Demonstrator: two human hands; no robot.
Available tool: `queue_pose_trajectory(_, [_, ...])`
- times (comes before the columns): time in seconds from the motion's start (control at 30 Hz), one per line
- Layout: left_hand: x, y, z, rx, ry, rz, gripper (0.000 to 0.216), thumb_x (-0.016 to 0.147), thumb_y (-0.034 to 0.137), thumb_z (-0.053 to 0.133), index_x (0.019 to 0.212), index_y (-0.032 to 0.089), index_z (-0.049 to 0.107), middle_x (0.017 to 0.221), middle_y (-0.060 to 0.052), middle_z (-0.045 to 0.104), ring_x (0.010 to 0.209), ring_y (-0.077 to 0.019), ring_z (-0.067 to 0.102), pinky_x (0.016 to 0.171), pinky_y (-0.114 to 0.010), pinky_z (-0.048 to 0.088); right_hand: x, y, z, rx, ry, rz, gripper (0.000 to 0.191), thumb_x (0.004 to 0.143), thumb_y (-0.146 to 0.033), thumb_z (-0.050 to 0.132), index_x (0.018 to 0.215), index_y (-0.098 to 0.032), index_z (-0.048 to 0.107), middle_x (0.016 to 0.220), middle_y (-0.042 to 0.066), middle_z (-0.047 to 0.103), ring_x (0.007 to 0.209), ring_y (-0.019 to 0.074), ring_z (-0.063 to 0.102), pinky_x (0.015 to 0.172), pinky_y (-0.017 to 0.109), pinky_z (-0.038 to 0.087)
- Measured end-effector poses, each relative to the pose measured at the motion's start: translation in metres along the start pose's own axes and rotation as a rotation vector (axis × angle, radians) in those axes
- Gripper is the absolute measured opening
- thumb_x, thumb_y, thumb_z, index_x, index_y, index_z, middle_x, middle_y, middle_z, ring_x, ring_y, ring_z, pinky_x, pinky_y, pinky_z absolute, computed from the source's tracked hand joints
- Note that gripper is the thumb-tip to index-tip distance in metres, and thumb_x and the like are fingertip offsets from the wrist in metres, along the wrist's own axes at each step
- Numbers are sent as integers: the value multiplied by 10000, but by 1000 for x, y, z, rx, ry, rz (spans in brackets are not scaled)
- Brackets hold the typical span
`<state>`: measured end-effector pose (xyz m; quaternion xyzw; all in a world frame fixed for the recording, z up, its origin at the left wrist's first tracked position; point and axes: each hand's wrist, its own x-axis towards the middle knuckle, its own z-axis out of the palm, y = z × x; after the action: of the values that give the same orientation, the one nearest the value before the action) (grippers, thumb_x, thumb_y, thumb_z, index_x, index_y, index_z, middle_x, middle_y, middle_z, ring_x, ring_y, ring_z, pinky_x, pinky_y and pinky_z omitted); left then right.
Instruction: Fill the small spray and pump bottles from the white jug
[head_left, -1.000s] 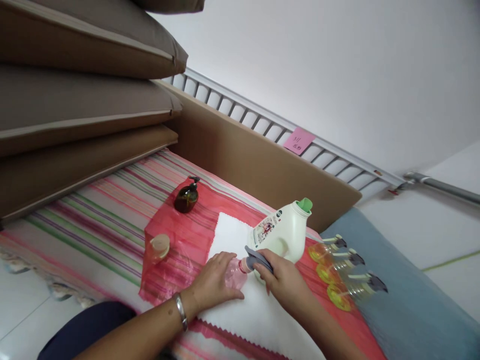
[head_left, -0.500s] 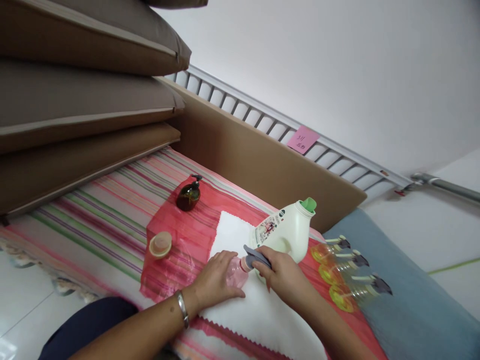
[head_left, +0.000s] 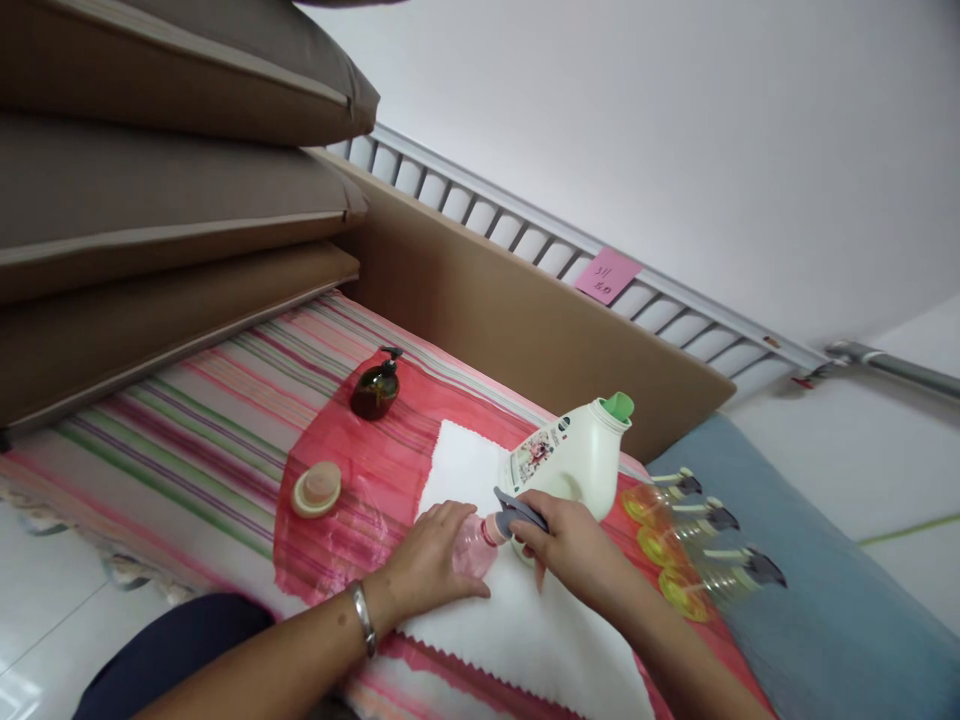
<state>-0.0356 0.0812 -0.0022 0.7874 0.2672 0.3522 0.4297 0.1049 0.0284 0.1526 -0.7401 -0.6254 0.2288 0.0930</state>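
My left hand (head_left: 427, 560), a silver bracelet on its wrist, curls around the clear pink body of a small spray bottle (head_left: 472, 548). My right hand (head_left: 564, 548) grips the bottle's grey trigger head (head_left: 517, 515); the thumb and fingers partly cover it. The bottle leans to the right over a white cloth (head_left: 525, 620) with zigzag edges. Just behind my right hand stands a large pale-green jug (head_left: 600, 460) with a green spout and a printed label.
Several yellow-bottomed spray bottles (head_left: 679, 595) lie at right. A dark pump bottle (head_left: 376, 390) and a round cream lid (head_left: 315, 490) rest on the red sheet (head_left: 405, 400). Stacked brown cushions (head_left: 172, 190) rise at left; a tan board (head_left: 487, 290) borders the back.
The grey trigger head has shifted slightly to the right with my right hand. My left hand keeps its hold on the bottle body.
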Motion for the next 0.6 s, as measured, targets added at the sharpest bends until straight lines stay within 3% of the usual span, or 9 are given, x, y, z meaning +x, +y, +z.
queue_pose_trajectory(0.13, [2, 2, 0, 3, -2, -2, 823, 505, 451, 815, 1207, 218, 453, 1162, -90, 553, 1081, -284, 505, 939, -443, 411, 1, -1, 2, -73, 33, -16, 111, 813, -249, 465, 725, -220, 527, 558, -34, 603, 460, 135, 591, 494, 234, 397])
queue_pose_trajectory(0.33, [3, 3, 0, 7, 3, -23, 828, 515, 441, 811, 1226, 228, 443, 1179, -92, 547, 1095, -291, 501, 947, -454, 402, 5, 3, 0, 66, -35, 14, 114, 804, -234, 448, 708, -216, 507, 574, -32, 572, 422, 135, 586, 414, 225, 383])
queue_pose_trajectory(0.47, [2, 0, 2, 6, 6, -7, 848, 507, 459, 810, 1234, 226, 440, 1179, -96, 547, 1093, -298, 503, 946, -456, 403, 3, 0, -1, -88, 10, -1, 132, 822, -263, 452, 737, -233, 548, 573, -38, 600, 439, 140, 572, 499, 252, 396])
queue_pose_trajectory(0.6, [3, 0, 2, 14, 1, -10, 859, 500, 474, 809, 1233, 225, 434, 1173, -98, 548, 1086, -302, 501, 929, -462, 413, 3, -6, -8, -204, 1, -57, 136, 821, -271, 479, 766, -243, 601, 648, -13, 650, 589, 175, 600, 550, 262, 392])
